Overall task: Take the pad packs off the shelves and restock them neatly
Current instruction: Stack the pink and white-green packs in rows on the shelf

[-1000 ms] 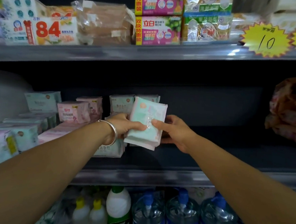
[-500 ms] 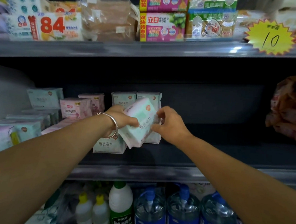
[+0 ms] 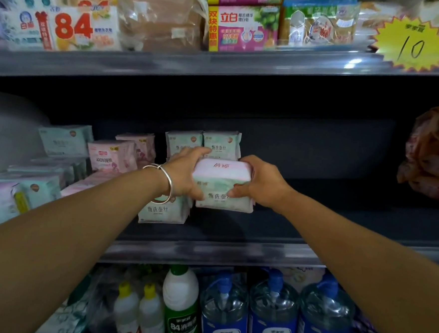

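Pad pack (image 3: pixel 223 185), clamped between left hand (image 3: pixel 186 174) and right hand (image 3: pixel 261 182) (soft wrapper): may slip, toppling upright packs (image 3: pixel 221 144) behind.

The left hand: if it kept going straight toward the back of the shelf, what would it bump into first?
Probably the green pad packs standing just behind the left hand; depth is hard to judge.

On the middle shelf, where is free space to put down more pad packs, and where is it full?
Free: the dark shelf floor right of the held pad pack, up to the orange bags at the far right. A narrow bare strip also runs along the front edge. Crowded: the left part, filled with green packs and pink packs.
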